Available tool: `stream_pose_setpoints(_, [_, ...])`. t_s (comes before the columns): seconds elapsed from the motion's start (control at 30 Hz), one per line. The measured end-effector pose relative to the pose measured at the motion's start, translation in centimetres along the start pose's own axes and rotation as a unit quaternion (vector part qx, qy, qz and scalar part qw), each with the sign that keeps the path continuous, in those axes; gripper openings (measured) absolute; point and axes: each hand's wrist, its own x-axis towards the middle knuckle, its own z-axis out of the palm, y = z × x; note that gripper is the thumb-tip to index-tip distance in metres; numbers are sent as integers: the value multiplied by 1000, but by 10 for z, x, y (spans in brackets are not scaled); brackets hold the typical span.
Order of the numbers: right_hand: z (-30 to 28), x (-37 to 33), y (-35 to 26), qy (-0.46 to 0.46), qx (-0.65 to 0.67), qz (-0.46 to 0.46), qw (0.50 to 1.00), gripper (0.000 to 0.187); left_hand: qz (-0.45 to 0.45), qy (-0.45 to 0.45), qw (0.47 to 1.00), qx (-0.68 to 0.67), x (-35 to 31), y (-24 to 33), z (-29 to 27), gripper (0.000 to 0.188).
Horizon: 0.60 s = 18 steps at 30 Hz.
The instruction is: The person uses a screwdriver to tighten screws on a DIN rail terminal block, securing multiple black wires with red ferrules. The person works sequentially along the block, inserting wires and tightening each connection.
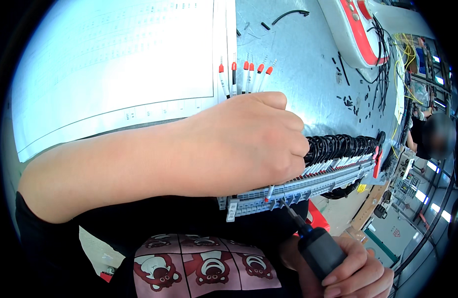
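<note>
My left hand (266, 141) is closed, back of the hand up, over the left part of a grey terminal block strip (308, 191). A wire (269, 193) with a white sleeve and red ferrule pokes out below its fingers, tip at the strip. My right hand (355, 268) grips a dark electric screwdriver (320, 251); its thin bit points up-left, at the strip's near edge beside that wire. Beyond my left hand, several wires with red ferrules (251, 68) stick out; their other ends are hidden. Looped black wires (343, 146) line the strip's far side.
Large printed sheets (124, 59) cover the table's left. Small black offcuts (350, 104) and a cut black tube (290, 13) lie on the metal tabletop. A white-and-red machine (350, 32) stands far right, black wires (383, 49) beside it. Another person (435, 134) is at far right.
</note>
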Motion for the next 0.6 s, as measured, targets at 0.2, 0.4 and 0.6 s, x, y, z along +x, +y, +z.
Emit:
stream_pose_setpoints(0.2, [-1,-4,-4,-10,0,4,1000,39,10,-12,1000,26,-1,2,1,8])
stream_pose_setpoints(0.4, [-3,-5,-14,-42,-39,30,998,40,21,-6,999,33,-2,1,2,5])
stream_pose_setpoints(0.6, [4,-6,-19,-25,-83,36,996,43,25,-8,999,47,0,4,0,4])
